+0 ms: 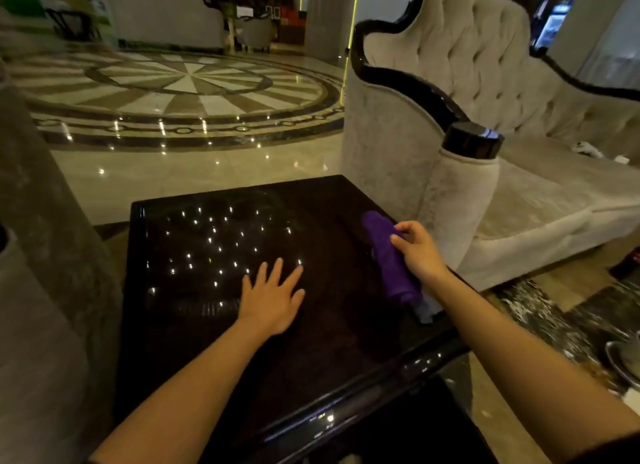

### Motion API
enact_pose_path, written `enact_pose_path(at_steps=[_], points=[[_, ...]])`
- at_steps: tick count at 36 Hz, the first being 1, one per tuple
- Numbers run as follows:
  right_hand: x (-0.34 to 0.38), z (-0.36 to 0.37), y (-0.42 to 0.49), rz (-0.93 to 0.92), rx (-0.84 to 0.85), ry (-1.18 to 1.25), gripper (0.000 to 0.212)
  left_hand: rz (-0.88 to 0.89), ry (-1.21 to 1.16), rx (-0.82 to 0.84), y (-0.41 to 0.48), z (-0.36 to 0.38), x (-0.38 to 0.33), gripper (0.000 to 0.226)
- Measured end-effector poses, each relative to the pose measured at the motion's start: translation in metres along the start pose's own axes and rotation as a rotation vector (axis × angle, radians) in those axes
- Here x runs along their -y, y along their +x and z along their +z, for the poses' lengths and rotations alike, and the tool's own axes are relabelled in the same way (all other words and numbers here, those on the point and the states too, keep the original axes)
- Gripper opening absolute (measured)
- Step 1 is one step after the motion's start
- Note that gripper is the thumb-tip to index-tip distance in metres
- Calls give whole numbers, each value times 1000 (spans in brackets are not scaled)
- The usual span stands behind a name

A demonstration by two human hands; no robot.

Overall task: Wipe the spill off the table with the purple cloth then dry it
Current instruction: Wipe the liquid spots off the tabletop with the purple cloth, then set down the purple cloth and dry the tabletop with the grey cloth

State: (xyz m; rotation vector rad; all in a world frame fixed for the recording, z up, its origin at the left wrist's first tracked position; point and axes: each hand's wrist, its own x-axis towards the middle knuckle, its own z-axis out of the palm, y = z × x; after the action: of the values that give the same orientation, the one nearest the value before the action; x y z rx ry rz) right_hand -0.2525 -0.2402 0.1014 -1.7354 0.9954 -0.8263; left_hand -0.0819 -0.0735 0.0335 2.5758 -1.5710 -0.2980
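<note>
Just picking up: right hand point(420, 252) fingers closing on purple cloth point(391, 256) at worktop point(214, 342) right edge. Left hand point(272, 295) flat, fingers spread, near middle. Next, probably lift and wipe.

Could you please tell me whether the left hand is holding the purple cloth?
No, the left hand lies flat and empty on the glossy dark table, while the right hand holds the rolled purple cloth.
</note>
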Motion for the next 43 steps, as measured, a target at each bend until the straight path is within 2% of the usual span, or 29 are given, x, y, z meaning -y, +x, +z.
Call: enact_pose_path(at_steps=[2,5,9,21,25,30,37,43], points=[[2,11,29,-54,-3,-81,26,-59,11,58,14,3,16,53],[0,23,67,-142,-8,-274,7,-61,8,92,28,9,27,54],[-5,38,113,-186,4,-446,13,-45,12,74,32,20,34,54],[-47,64,192,-138,107,-768,29,-4,-8,49,32,28,38,53],[-63,59,194,-121,186,-855,32,-7,-5,47,31,28,36,53],[-61,45,187,-66,366,-968,46,-19,19,69,30,25,34,54],[-57,3,138,-134,254,-914,56,-31,9,94,28,20,31,54],[-76,-17,73,32,242,-986,64,-42,0,99,27,17,30,54]])
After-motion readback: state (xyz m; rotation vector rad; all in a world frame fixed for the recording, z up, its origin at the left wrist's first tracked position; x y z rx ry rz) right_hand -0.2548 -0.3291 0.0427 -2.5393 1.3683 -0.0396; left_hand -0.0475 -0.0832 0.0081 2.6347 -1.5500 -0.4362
